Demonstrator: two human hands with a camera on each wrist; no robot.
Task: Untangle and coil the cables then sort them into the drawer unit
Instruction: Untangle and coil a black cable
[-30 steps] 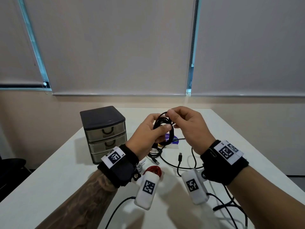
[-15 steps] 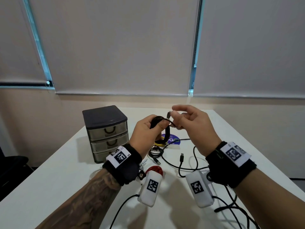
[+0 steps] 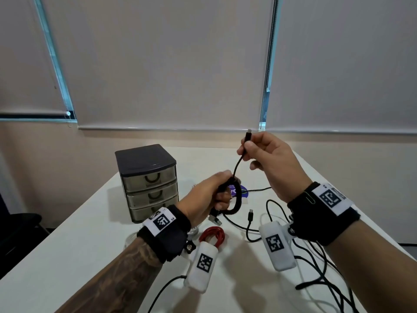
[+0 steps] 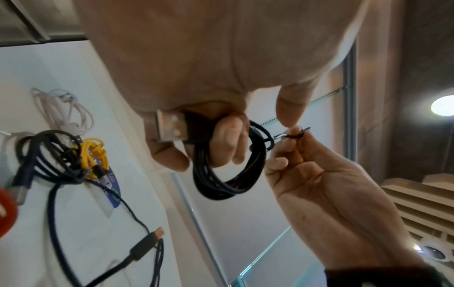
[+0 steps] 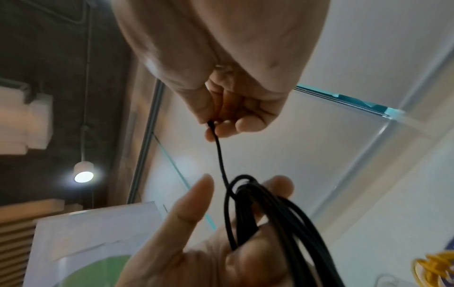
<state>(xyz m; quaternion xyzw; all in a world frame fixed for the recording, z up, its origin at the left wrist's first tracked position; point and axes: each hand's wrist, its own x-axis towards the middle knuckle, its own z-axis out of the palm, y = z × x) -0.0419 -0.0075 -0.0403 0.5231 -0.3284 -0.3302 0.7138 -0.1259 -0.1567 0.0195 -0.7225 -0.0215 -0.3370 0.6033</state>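
Observation:
My left hand (image 3: 216, 195) grips a coiled black cable (image 3: 235, 205) above the white table (image 3: 79, 245); its USB-A plug (image 4: 169, 126) sticks out of the fist in the left wrist view. My right hand (image 3: 259, 150) is raised up and to the right of the coil and pinches the cable's free end just below its small plug (image 3: 249, 134). A short stretch of cable (image 5: 221, 159) runs between the two hands. The grey three-drawer unit (image 3: 147, 181) stands at the back left with all drawers closed.
A red coiled cable (image 3: 213, 236) lies near my left wrist. Loose black cables (image 3: 252, 224) trail across the table's right side. In the left wrist view, a tangle of dark cables (image 4: 51, 159), a yellow cable (image 4: 94, 153) and a white cable (image 4: 63, 108) lie on the table.
My right hand has pulled the cable's free end up and to the right, away from the coil. My left hand has dropped a little with the coil.

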